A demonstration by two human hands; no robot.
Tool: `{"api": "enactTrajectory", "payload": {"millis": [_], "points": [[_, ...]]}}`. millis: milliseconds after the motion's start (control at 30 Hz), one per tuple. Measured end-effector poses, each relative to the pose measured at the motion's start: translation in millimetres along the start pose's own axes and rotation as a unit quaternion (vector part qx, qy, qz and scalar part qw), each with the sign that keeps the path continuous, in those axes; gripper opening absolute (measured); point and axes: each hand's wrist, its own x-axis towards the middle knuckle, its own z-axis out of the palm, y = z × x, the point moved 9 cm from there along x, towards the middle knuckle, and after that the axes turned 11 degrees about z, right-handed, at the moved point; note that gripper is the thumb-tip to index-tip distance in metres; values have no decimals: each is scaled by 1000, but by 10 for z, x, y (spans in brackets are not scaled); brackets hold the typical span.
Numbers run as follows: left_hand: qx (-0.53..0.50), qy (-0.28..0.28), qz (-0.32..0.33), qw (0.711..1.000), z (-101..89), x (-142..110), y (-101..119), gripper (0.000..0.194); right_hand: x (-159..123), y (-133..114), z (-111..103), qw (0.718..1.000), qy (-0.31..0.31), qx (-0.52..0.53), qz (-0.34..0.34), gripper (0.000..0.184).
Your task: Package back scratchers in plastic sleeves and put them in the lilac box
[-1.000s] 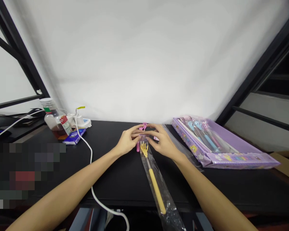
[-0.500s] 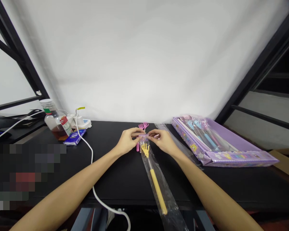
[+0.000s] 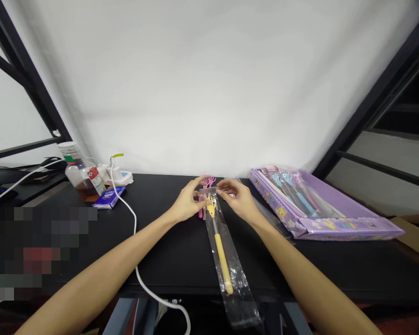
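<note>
Left hand (image 3: 190, 200) and right hand (image 3: 239, 200) grasp the far end of the clear sleeve (image 3: 231, 256), the yellow scratcher (image 3: 223, 263) inside it over the counter (image 3: 171, 260); the step seems to be working its mouth, next calling for an even 2-handed pinch.

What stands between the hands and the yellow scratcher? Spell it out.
Only the clear plastic sleeve around the yellow scratcher; the left hand and right hand are at the sleeve's far end. Nothing else visible is in between.
</note>
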Motion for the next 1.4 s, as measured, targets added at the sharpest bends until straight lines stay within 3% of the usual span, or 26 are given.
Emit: {"api": "enactTrajectory", "payload": {"millis": [133, 233, 300, 433, 633, 767, 900, 1033, 1100, 1200, 1267, 1400], "points": [[-12, 59, 27, 998, -132, 52, 81, 71, -12, 140, 42, 991, -41, 27, 122, 38], [2, 127, 42, 991, -273, 75, 91, 65, -107, 267, 171, 955, -141, 89, 245, 47], [32, 183, 53, 981, -393, 80, 102, 60, -181, 282, 233, 929, -198, 125, 286, 52], [113, 242, 83, 960, -532, 123, 214, 49, -234, 263, 278, 912, -252, 150, 288, 56], [147, 225, 90, 959, -409, 404, 366, 47, -127, 305, 191, 920, -199, 190, 279, 56], [143, 164, 43, 975, -140, 699, 321, 59, -6, 251, -317, 941, -86, 194, 262, 45], [183, 4, 31, 983, 409, 893, 272, 54, 53, 224, -1144, 950, 30, 156, 269, 36], [245, -175, 97, 949, 1131, 824, 331, 42, 119, 283, -1946, 957, 120, -21, 263, 30], [274, -222, 132, 926, 1427, 755, 379, 45, 133, 353, -2226, 936, 159, -170, 265, 31], [304, -266, 169, 899, 1769, 679, 440, 50, 89, 521, -2398, 887, 178, -323, 279, 30], [307, -283, 189, 889, 1925, 649, 478, 50, 27, 628, -2390, 873, 173, -361, 280, 25], [314, -297, 208, 877, 2018, 627, 526, 47, -67, 690, -2308, 854, 148, -427, 258, 14]]}}
